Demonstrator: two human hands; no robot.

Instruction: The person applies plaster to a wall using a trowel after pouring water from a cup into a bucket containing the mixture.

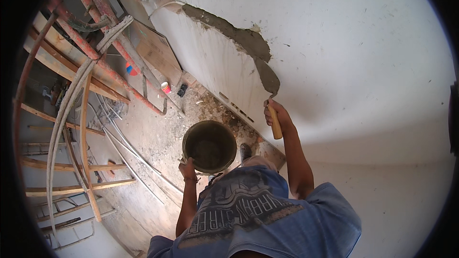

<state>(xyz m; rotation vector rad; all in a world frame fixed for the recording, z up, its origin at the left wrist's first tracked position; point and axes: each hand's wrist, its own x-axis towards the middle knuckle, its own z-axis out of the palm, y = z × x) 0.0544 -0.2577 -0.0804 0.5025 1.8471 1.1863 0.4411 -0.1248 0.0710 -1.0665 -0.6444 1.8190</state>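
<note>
My right hand (281, 114) is closed round the wooden handle of a trowel (267, 74). Its grey, mortar-smeared blade lies at the lower end of a band of wet grey mortar (229, 31) on the white wall (344, 57); whether the blade touches the wall is hard to tell. Down at the left, my left hand (188, 168) grips the rim of a dark bucket (210, 145), tilted so that its inside shows. Some mortar seems to lie in the bottom, though it is too dark to be sure.
Red scaffold tubes (88, 38) with a pale looped hose (71, 95) stand at the left. Wooden frames (86, 138) and long pale pipes (129, 148) lie beyond. A cardboard sheet (155, 50) leans on the wall, near a small red cup (166, 87). Debris litters the floor (143, 129).
</note>
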